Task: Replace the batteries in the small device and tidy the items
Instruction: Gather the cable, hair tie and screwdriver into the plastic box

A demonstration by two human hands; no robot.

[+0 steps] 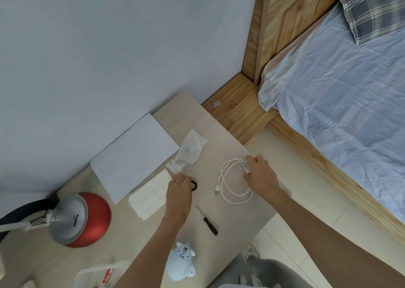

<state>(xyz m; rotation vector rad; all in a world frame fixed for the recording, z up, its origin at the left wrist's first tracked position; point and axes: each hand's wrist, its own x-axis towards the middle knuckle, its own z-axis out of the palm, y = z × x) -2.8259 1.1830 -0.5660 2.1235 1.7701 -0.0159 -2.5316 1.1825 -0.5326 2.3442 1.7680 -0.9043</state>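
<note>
A: Where do we stand with our hands?

B: Our left hand (178,186) is curled over a black loop (194,186) on the table (230,138), fingers closed on it as far as we can tell. Our right hand (259,173) pinches the white cable (235,179) near one plug, and the rest of the cable lies in a loose coil between our two hands.

A: And the small device?

B: The pale blue animal-shaped device (181,263) lies near us, beside our left forearm, well apart from both hands. A black-handled screwdriver (208,221) lies between it and the cable.

A: What crowds us?

B: To the left of our left hand we have a folded white tissue (149,196), a crumpled clear bag (188,154) and a white sheet of paper (133,156) against the wall. Farther left sits a red and silver lamp (81,218). A clear tray (96,274) holding something red sits at the near left edge.

A: Open room?

B: Bare tabletop lies beyond the cable toward the far corner. The table's right edge runs just past our right hand, with floor and a wooden bed (328,90) beyond.
</note>
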